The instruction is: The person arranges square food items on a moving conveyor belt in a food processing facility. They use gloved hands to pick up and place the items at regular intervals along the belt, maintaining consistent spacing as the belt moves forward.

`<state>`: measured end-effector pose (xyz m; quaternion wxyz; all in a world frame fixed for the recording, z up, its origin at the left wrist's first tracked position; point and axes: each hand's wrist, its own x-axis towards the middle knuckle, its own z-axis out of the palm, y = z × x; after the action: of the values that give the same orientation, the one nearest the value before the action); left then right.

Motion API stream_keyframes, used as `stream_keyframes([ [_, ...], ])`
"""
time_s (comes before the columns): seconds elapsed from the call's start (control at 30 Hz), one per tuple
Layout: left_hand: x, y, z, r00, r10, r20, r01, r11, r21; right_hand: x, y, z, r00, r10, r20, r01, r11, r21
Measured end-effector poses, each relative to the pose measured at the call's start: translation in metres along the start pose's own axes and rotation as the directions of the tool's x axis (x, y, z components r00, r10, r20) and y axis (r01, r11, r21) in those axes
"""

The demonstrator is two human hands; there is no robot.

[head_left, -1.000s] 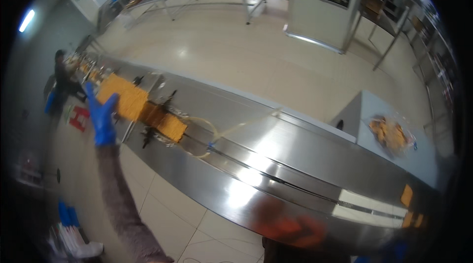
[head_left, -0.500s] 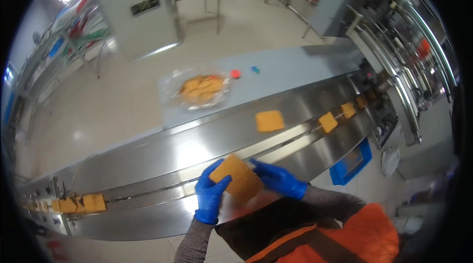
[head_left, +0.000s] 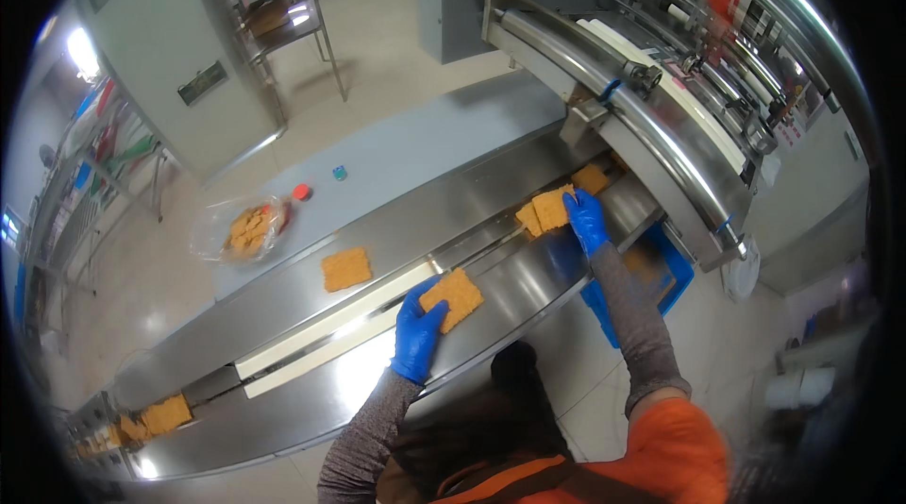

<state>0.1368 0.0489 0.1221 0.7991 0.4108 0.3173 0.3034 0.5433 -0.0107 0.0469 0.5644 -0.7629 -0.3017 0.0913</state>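
our left hand (head_left: 415, 339) has its blue-gloved fingers (head_left: 432, 313) closed on the near edge of an orange noodle block (head_left: 453, 298), thumb on top, the block lying flat on the steel conveyor (head_left: 528, 282) just ahead of the fingertips. our right hand (head_left: 585, 219) reaches further along, its fingers curled against a second noodle block (head_left: 552, 209) that overlaps another just beyond it at the mouth of the wrapping machine (head_left: 661, 141); we cannot tell whether those fingers grip it or only press it. the risk, as we judge it, is at that mouth: the right fingertips sit just beside the machine's housing, and they could be caught there, or the overlapped blocks could jam. the left block is brittle-looking, and a hard pinch at one edge could snap a corner. up-line from the left fingers lies a loose noodle block (head_left: 346, 268), apart from both hands. beyond it, on the grey table (head_left: 425, 150), sit a crumpled clear bag (head_left: 236, 230) of orange pieces, a small red cap (head_left: 301, 191) and a small teal one (head_left: 339, 172). far behind, a dark rectangular plate (head_left: 203, 82) hangs on a grey cabinet. below the right wrist stands a blue crate (head_left: 675, 273).
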Motion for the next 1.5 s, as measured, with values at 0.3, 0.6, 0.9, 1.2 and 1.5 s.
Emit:
stream_keyframes([
  [0.3, 0.035, 0.078, -0.055, 0.951, 0.173, -0.258, -0.042, 0.895, 0.444, 0.062, 0.008, -0.016, 0.956, -0.052, 0.29, 0.27, 0.547, -0.792],
  [0.6, 0.106, 0.068, -0.134, 0.869, 0.295, -0.397, 0.101, 0.679, 0.727, -0.004, -0.046, 0.002, 0.817, -0.533, 0.221, 0.577, 0.765, -0.286],
  [0.9, 0.084, -0.01, 0.097, 0.917, 0.368, -0.156, -0.266, 0.853, 0.448, -0.089, -0.125, 0.046, 0.758, 0.032, 0.652, -0.488, 0.69, 0.534],
  [1.2, -0.043, 0.061, -0.12, 0.662, 0.717, -0.218, 0.069, 0.231, 0.971, 0.14, 0.103, -0.093, 0.908, -0.133, 0.398, 0.296, 0.875, -0.382],
  [1.5, -0.082, 0.103, -0.179, 0.578, 0.426, -0.696, 0.651, 0.274, 0.708, 0.115, 0.066, -0.063, 0.843, -0.537, 0.047, 0.396, 0.559, -0.728],
])
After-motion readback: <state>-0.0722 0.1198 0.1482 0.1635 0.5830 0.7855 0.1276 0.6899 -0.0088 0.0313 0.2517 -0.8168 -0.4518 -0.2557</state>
